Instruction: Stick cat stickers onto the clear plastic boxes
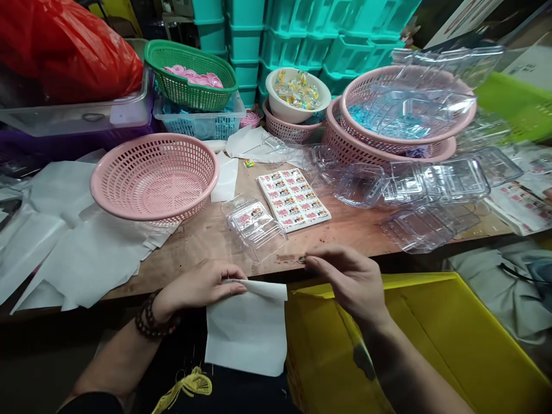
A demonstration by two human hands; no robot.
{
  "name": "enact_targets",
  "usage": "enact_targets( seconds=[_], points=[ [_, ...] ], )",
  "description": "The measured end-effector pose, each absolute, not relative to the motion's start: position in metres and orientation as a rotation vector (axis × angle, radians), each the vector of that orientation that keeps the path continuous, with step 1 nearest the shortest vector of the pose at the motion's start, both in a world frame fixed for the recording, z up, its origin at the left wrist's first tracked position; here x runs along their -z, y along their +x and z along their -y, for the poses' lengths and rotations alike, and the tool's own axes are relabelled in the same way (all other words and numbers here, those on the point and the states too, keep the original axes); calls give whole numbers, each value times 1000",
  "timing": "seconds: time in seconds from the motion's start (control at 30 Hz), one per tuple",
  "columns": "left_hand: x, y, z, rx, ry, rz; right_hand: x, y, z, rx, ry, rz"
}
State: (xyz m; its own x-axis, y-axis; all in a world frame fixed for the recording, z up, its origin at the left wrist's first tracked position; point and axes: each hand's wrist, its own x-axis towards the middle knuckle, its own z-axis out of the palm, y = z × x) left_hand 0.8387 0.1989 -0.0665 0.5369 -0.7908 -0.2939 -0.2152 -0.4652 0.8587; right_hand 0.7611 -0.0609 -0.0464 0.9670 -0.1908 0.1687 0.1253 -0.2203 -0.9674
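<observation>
White, fold-topped paper (245,333) pinched in left grip (211,282); right grip (351,282) nearly closed, any contents unclear.

Left fingers (230,270) partly hidden, red bag (69,54) cropped

Counter's (194,253) a warm brown wood. Plain white sheet (245,336) just off its front edge, next to a solid yellow bin (431,339). Mid-counter, the label stack (294,200) is white with a repeating grid of pinkish-red, black and orange prints. Pale pink latticed basket (159,187) toward the left end, all-teal crates (245,37) past the back edge.
</observation>
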Motion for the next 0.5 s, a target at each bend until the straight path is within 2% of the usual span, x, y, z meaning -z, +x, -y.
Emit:
enact_targets(
  seconds=[0.1, 0.23, 0.5],
  points=[
    [58, 822, -198, 566, 2122, 1031, 50, 786, 69, 14, -1758, -92],
    [59, 806, -196, 237, 2196, 1171, 65, 808, 70, -123, -1689, -38],
    [69, 799, -191, 119, 2240, 1255, 83, 815, 69, -169, -1625, 2]
  ],
)
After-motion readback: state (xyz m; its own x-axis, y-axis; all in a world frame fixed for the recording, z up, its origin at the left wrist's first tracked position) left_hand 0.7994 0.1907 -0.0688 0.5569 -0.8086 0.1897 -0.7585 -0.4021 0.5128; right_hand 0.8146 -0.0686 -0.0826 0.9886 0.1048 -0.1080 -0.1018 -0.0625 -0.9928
